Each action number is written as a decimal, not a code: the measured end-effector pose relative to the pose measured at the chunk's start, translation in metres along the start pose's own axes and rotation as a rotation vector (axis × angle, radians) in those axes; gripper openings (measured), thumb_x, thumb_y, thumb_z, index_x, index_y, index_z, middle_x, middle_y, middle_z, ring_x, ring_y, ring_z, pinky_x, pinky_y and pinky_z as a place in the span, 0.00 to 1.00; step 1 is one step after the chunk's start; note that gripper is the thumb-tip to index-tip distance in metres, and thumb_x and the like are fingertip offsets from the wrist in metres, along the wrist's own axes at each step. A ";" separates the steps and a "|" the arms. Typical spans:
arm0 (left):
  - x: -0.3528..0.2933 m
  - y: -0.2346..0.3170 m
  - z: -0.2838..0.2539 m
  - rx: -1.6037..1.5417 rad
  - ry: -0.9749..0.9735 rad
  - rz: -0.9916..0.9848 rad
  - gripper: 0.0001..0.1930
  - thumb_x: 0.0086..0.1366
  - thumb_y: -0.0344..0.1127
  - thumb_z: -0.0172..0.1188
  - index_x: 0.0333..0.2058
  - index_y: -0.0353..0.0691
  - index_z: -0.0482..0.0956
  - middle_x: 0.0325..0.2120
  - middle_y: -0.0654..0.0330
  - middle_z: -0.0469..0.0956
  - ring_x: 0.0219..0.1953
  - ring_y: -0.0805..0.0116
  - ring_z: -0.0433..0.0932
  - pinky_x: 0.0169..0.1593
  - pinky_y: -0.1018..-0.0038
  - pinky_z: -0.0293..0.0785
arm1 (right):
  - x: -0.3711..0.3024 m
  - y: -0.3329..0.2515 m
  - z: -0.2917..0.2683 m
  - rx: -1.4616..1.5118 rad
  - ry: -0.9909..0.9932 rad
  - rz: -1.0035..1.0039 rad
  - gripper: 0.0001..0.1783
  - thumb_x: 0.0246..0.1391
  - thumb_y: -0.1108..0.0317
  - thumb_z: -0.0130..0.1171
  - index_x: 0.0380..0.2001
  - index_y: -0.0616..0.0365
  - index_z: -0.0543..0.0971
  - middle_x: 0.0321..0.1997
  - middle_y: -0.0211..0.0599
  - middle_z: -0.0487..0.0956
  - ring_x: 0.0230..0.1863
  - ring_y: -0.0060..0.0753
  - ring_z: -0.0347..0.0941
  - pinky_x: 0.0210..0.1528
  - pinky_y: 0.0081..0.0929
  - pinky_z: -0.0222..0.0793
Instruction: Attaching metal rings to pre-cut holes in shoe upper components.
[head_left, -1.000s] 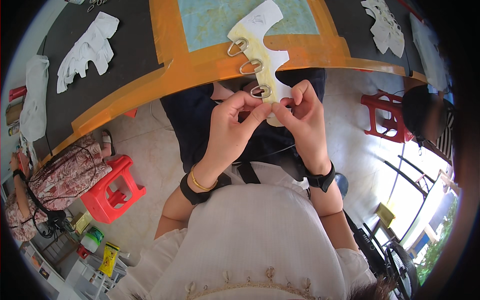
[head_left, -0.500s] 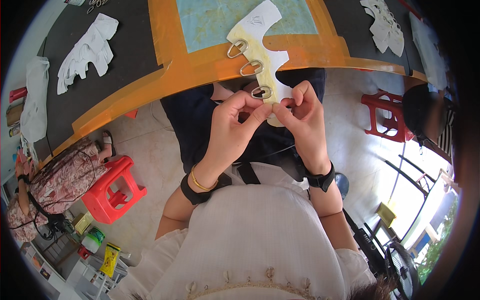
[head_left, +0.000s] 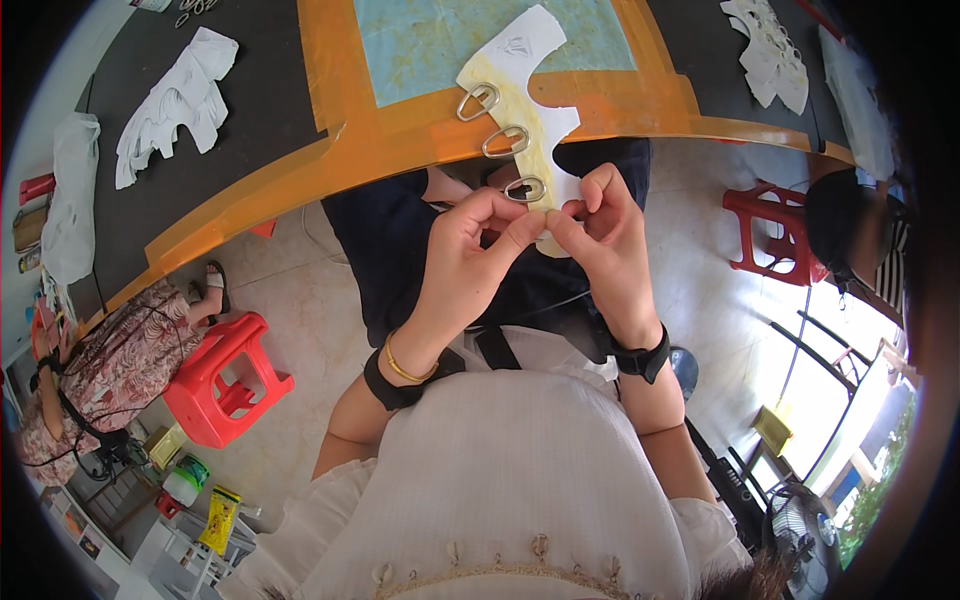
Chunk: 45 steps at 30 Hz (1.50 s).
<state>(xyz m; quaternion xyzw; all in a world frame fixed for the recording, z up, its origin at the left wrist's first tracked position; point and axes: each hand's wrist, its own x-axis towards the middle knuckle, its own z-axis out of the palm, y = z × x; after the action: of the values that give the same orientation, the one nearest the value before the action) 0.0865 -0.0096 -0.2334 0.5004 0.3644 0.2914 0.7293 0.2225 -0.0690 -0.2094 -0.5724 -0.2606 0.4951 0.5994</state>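
Note:
A white cut-out piece (head_left: 545, 122) with a scalloped right edge and a yellowish, glue-like band down its left side reaches from the table edge toward me. Three oval metal rings (head_left: 494, 97) sit along its left edge, each caught at that edge. My left hand (head_left: 465, 245) pinches the near end of the piece just below the lowest ring. Beside it, my right hand (head_left: 610, 238) is closed on the same end, thumb tip against the left thumb. Whatever lies right between the fingertips is hidden.
Orange tape borders the dark table (head_left: 270, 130) around a blue-green sheet (head_left: 460, 50). White cut pieces (head_left: 180, 105) lie to the left, and ringed pieces (head_left: 768, 55) to the right. Red stools (head_left: 215, 385) stand on both sides. A person in a patterned dress (head_left: 130, 375) is at left.
The white piece has shifted very slightly toward me and to the right. Both hands keep their pinch on its near end. The person at left has moved a little.

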 end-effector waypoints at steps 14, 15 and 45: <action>0.012 0.011 0.011 -0.090 -0.058 -0.125 0.07 0.59 0.28 0.60 0.34 0.32 0.75 0.31 0.60 0.78 0.33 0.77 0.77 0.40 0.81 0.74 | -0.017 -0.001 -0.013 -0.415 0.399 -0.622 0.29 0.44 0.81 0.62 0.47 0.58 0.60 0.30 0.33 0.75 0.33 0.22 0.71 0.38 0.19 0.64; 0.013 0.008 0.012 -0.091 -0.036 -0.100 0.07 0.59 0.29 0.60 0.34 0.32 0.75 0.31 0.60 0.78 0.32 0.76 0.77 0.39 0.80 0.75 | -0.022 -0.003 -0.009 -0.418 0.404 -0.623 0.29 0.44 0.81 0.62 0.47 0.58 0.60 0.30 0.33 0.75 0.33 0.22 0.71 0.38 0.19 0.64; 0.013 0.008 0.018 -0.085 0.101 0.019 0.06 0.56 0.28 0.63 0.29 0.30 0.76 0.27 0.61 0.78 0.31 0.79 0.76 0.38 0.83 0.71 | -0.010 -0.008 0.001 -0.212 0.187 -0.332 0.23 0.49 0.83 0.55 0.47 0.61 0.61 0.30 0.34 0.75 0.28 0.19 0.74 0.32 0.15 0.70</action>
<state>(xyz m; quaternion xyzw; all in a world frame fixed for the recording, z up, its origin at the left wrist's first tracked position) 0.1086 -0.0061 -0.2247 0.4571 0.3833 0.3386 0.7277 0.2205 -0.0762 -0.1996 -0.6250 -0.3454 0.3042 0.6306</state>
